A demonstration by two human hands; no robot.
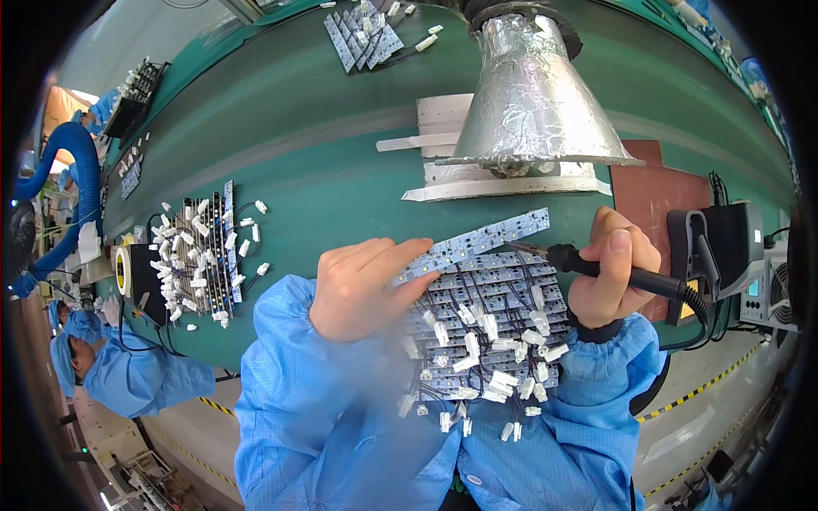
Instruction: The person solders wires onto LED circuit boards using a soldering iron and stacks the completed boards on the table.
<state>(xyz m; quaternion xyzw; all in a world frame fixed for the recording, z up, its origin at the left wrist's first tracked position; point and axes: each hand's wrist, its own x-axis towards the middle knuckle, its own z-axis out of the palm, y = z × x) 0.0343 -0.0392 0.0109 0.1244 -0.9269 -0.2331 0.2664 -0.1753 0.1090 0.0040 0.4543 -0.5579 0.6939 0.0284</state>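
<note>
My left hand is closed on one end of a narrow LED strip board, pinched between thumb and fingers and slanting up to the right. In my right hand is a black soldering iron, its fingers wrapped round the handle. The metal tip points left and lies close to the strip's lower edge; whether it touches I cannot tell. Beneath both hands lies a stack of similar LED boards with dark wires and several white connectors hanging toward me.
A foil-covered fume hood hangs over a white block beyond my hands. A black soldering station stands at right by a brown mat. More wired boards stand at left, others at the far side. A co-worker sits left.
</note>
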